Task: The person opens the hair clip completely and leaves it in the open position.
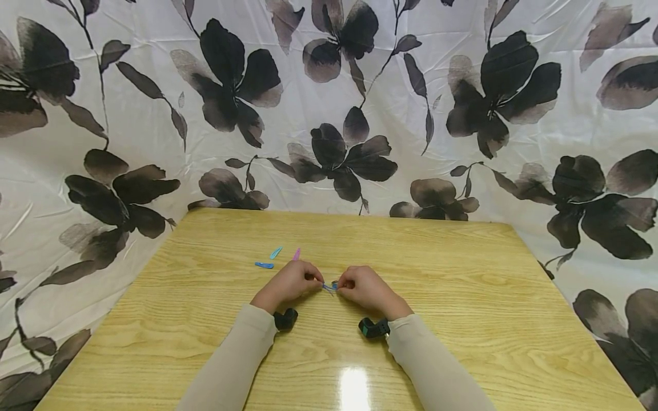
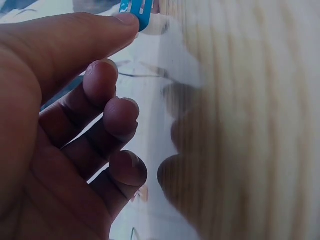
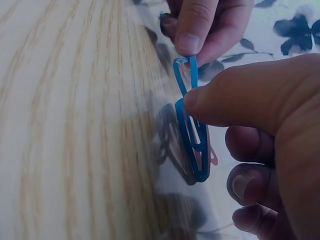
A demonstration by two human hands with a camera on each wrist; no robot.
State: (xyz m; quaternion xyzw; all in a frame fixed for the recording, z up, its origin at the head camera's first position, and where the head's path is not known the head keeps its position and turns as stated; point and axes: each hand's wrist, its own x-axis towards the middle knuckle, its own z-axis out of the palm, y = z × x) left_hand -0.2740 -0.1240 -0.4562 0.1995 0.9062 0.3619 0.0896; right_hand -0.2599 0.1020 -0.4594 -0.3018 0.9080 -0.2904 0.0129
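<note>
Blue snap hair clip metal [image 3: 183, 125] is stretched between my two hands, low over the wooden table. In the right wrist view a smaller upper loop meets a larger rounded frame with an inner tongue; I cannot tell whether this is one opened clip or two linked ones. My left hand [image 1: 298, 279] pinches the upper loop's end between thumb and finger. Where the loop and frame meet, my right hand [image 1: 366, 288] pinches with the thumb on top, the forefinger hidden behind. The other fingers of both hands are loosely curled. The left wrist view catches only a blue end [image 2: 144, 20] beyond the thumb.
Beyond my left hand lie a blue clip [image 1: 264, 265], a teal clip [image 1: 276, 252] and a pink clip [image 1: 296, 254], partly hidden by that hand. The wooden table [image 1: 437, 257] reaches back to a floral cloth [image 1: 288, 125]. Each wrist wears a black strapped camera.
</note>
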